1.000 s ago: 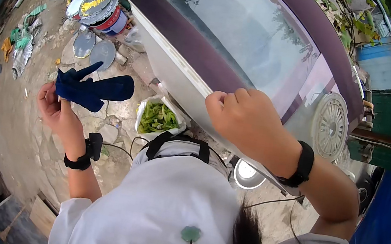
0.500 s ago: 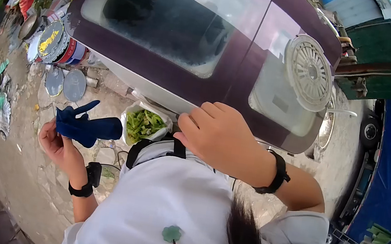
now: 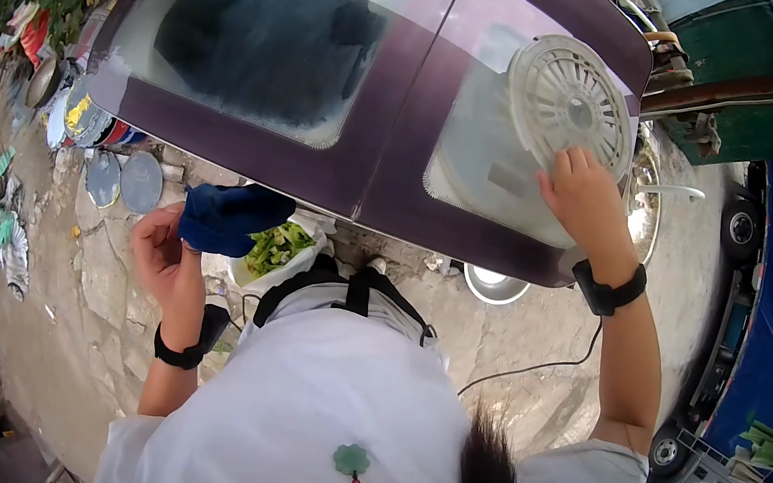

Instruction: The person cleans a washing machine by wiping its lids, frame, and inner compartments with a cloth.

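Observation:
My left hand [image 3: 172, 261] pinches a dark blue cloth [image 3: 235, 217] between thumb and fingers, in front of the machine's near edge. My right hand [image 3: 585, 196] reaches over the right end of a purple twin-tub washing machine [image 3: 391, 147], its fingers curled at the near rim of a round, slotted, off-white plastic disc [image 3: 549, 91]. That disc lies on the right-hand transparent lid [image 3: 481, 146]. The wider left-hand lid [image 3: 265, 49] is closed, with a dark interior behind it. How firmly the right fingers grip the rim is partly hidden.
A white bag of green vegetables [image 3: 277, 250] stands on the ground below the machine. A metal basin [image 3: 495, 286] sits under its right end. Buckets and round lids [image 3: 141, 183] lie to the left. A black cable [image 3: 532, 368] hangs from the right wrist.
My right hand has moved from in front of my chest to the right, onto the disc's rim. My left hand, with the blue cloth, has shifted slightly right and up.

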{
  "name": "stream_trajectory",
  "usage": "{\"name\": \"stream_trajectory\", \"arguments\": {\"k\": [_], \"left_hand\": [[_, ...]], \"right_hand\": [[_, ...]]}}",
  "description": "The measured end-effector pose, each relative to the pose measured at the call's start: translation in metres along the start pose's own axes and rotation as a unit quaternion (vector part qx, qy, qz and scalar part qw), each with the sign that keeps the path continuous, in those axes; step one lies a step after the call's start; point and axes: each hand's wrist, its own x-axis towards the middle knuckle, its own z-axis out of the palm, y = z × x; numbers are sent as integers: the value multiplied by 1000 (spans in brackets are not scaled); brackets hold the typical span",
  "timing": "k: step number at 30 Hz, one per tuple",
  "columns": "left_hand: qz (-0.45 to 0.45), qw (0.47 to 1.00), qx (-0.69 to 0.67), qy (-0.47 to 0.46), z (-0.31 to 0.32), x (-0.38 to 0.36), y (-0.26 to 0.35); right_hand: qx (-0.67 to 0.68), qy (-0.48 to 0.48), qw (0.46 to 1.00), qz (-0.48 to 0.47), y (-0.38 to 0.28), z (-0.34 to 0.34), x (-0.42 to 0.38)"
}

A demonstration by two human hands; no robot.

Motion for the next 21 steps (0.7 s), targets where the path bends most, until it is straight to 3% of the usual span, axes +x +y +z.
{"name": "stream_trajectory", "arguments": {"k": [2,8,10,14,15,17,19,21], "left_hand": [[-12,1000,-20,3,9,-5,4],[-24,999,-12,25,18,-30,9],[-23,999,-3,28,17,-33,10],[-19,999,6,44,15,-40,11],[-15,999,7,50,14,-42,11],[-9,998,8,64,12,-46,12],[0,996,8,85,13,-48,14],[-11,995,15,93,12,-50,19]], "right_hand": [[-39,-39,998,9,-7,-2,1],[44,135,989,48,-15,-11,46],[-171,186,955,-152,-17,-21,78],[119,273,946,-130,-120,-54,148],[95,249,955,-128,-150,-50,164],[8,241,947,-211,-188,-52,177],[19,248,934,-258,-213,-47,188],[170,222,942,-185,-241,-20,204]]}}
